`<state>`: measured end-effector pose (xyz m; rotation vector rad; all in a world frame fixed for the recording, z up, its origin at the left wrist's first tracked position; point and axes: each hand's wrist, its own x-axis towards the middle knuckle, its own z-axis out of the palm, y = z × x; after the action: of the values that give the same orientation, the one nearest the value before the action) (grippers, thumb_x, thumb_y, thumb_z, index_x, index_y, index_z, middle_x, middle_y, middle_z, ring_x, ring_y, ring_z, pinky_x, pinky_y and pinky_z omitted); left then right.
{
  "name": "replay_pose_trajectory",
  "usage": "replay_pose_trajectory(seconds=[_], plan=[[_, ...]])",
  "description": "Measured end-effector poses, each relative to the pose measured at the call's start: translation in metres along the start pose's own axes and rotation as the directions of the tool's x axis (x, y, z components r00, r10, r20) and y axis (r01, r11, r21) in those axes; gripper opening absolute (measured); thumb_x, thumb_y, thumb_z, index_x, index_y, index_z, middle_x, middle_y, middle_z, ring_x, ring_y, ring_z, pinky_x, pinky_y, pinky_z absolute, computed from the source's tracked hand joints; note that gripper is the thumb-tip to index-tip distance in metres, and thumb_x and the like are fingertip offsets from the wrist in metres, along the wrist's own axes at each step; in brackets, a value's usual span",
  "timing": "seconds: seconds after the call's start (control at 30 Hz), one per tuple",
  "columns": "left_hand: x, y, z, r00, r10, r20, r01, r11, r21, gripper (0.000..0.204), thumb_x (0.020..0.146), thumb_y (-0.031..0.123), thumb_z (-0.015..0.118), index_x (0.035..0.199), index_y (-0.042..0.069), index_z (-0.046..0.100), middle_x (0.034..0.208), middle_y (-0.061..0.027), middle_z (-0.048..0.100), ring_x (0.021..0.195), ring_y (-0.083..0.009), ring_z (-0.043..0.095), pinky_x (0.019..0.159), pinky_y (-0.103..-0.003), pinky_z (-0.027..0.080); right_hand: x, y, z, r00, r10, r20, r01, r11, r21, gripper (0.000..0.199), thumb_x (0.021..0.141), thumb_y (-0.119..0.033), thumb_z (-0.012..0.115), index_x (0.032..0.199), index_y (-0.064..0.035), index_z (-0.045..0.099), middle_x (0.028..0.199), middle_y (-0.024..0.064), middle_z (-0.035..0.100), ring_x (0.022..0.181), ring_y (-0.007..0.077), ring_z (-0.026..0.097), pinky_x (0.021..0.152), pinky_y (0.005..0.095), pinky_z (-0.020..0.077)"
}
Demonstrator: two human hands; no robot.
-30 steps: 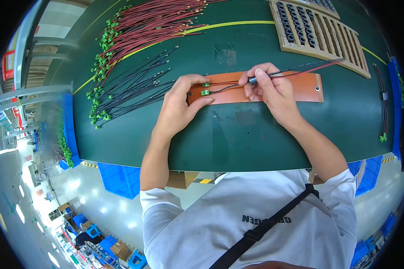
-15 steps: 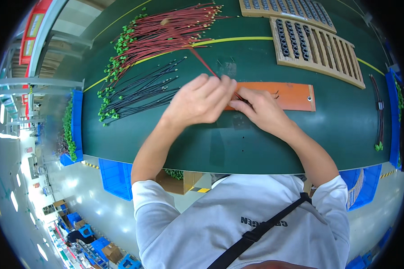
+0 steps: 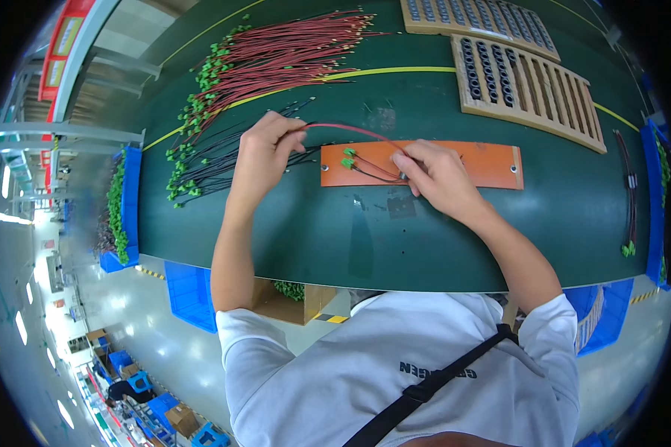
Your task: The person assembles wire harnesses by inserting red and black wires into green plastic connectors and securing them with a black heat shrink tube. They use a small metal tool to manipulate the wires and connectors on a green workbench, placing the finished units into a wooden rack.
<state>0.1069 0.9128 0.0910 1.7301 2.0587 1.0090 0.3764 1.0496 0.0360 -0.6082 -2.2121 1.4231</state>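
My left hand (image 3: 270, 147) pinches one end of a red wire (image 3: 349, 128), which arches over to the right hand. My right hand (image 3: 438, 175) grips the wires above an orange board (image 3: 484, 164). From its fingertips a red and a black wire run left to two green connectors (image 3: 348, 157) over the board. A small dark piece at those fingertips is too small to name. Left of the board lie a pile of black wires (image 3: 231, 160) and, farther back, a larger pile of red wires (image 3: 291, 52), both with green connectors at their left ends.
Two wooden racks (image 3: 529, 89) holding dark ring-shaped parts stand at the back right. A bundled wire set (image 3: 631, 194) lies near the right edge. Blue bins (image 3: 130, 201) with green parts flank the green table (image 3: 291, 246). An open cardboard box (image 3: 317, 302) sits below its front edge.
My left hand has moved left, away from the right hand. The red wire, earlier pointing up toward the red pile, now arches between both hands. The two green connectors have come into sight.
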Motion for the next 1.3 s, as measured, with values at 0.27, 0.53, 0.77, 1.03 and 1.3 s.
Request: replay_pose_trajectory(seconds=[0.27, 0.53, 0.77, 1.03, 1.3], plan=[[-0.021, 0.042, 0.062, 0.939, -0.185, 0.288, 0.343, 0.487, -0.803, 0.014, 0.090, -0.009, 0.071, 0.102, -0.004, 0.064, 0.098, -0.0138, 0.072, 0.085, -0.0248, 0.076, 0.078, -0.034, 0.064, 0.012, -0.001, -0.002, 0.942, 0.320, 0.105, -0.330, 0.820, 0.467, 0.037, 0.105, -0.032, 0.064, 0.093, 0.0032, 0.069, 0.070, 0.0024, 0.061, 0.054, 0.0061, 0.057, 0.046, 0.0224, 0.0435], [-0.020, 0.043, 0.087, 0.968, -0.210, 0.137, 0.225, 0.479, -0.848, 0.013, 0.092, -0.011, 0.069, 0.096, -0.002, 0.061, 0.102, -0.0175, 0.071, 0.092, -0.0267, 0.076, 0.084, -0.037, 0.065, 0.014, 0.000, -0.001, 0.932, 0.343, 0.120, -0.351, 0.768, 0.535, 0.036, 0.104, -0.032, 0.066, 0.092, 0.0019, 0.068, 0.069, 0.0014, 0.060, 0.054, 0.0061, 0.057, 0.047, 0.0213, 0.0435], [-0.021, 0.040, 0.095, 0.988, -0.146, 0.060, 0.124, 0.482, -0.868, 0.014, 0.091, -0.015, 0.067, 0.094, -0.003, 0.060, 0.104, -0.0187, 0.070, 0.096, -0.0292, 0.075, 0.089, -0.039, 0.064, 0.014, 0.001, -0.001, 0.933, 0.337, 0.125, -0.347, 0.754, 0.558, 0.036, 0.104, -0.033, 0.065, 0.093, 0.0017, 0.069, 0.071, 0.0021, 0.062, 0.055, 0.0065, 0.058, 0.047, 0.0211, 0.0442], [-0.027, 0.031, 0.097, 0.970, 0.196, -0.145, -0.242, 0.854, -0.460, 0.019, 0.080, -0.012, 0.079, 0.081, -0.001, 0.063, 0.105, -0.0153, 0.071, 0.098, -0.0238, 0.072, 0.087, -0.036, 0.063, 0.013, 0.003, 0.000, 0.938, 0.330, 0.109, -0.328, 0.738, 0.590, 0.035, 0.102, -0.032, 0.068, 0.095, 0.0019, 0.069, 0.071, 0.0025, 0.063, 0.055, 0.0064, 0.057, 0.049, 0.0211, 0.0440], [-0.021, 0.034, 0.117, 0.879, 0.373, -0.297, -0.450, 0.855, -0.257, 0.023, 0.072, -0.009, 0.086, 0.088, 0.006, 0.077, 0.113, -0.0101, 0.065, 0.100, -0.0217, 0.069, 0.081, -0.034, 0.063, 0.004, -0.010, 0.006, 0.954, 0.299, 0.009, -0.230, 0.717, 0.658, 0.027, 0.097, -0.020, 0.076, 0.106, 0.0049, 0.069, 0.082, 0.0040, 0.069, 0.066, 0.0057, 0.060, 0.057, 0.0204, 0.0469]])
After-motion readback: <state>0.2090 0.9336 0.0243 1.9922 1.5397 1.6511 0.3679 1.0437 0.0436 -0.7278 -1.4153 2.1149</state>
